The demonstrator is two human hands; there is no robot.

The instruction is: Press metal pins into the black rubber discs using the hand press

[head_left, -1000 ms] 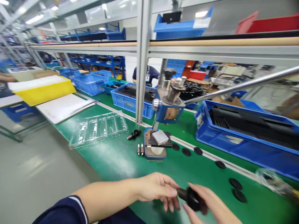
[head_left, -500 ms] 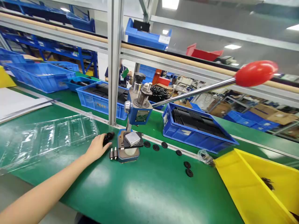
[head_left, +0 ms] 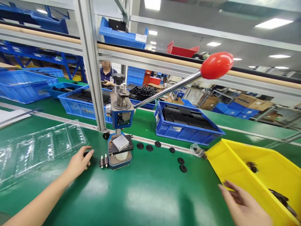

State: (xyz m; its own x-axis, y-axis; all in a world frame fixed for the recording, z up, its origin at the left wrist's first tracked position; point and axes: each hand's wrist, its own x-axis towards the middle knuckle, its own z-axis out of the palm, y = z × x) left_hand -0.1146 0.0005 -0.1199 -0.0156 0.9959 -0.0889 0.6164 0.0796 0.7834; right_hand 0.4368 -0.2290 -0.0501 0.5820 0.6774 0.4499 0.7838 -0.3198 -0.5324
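Observation:
My left hand [head_left: 78,161] is closed on a small black disc [head_left: 88,154], mostly hidden by the fingers, above the green bench left of the hand press. My right hand [head_left: 242,202] has its fingers apart and holds nothing, beside the wall of the yellow bin [head_left: 235,163]. On the base of the blue arbor press [head_left: 122,119] lies a silver finned block [head_left: 120,143] on a black plate. Two dark cylinders with white pins [head_left: 103,161] stand left of the base. Behind it sits another black disc [head_left: 106,135].
Several black discs [head_left: 149,147] lie right of the press. The press lever's red knob [head_left: 217,65] juts out to the right. A clear plastic tray [head_left: 49,144] lies at left. Blue bins [head_left: 188,133] of black parts stand behind. A co-worker [head_left: 108,73] is beyond the frame.
My left hand has drawn back toward me from beside the press with a black disc. My right hand has come into view by the yellow bin. The view has turned right.

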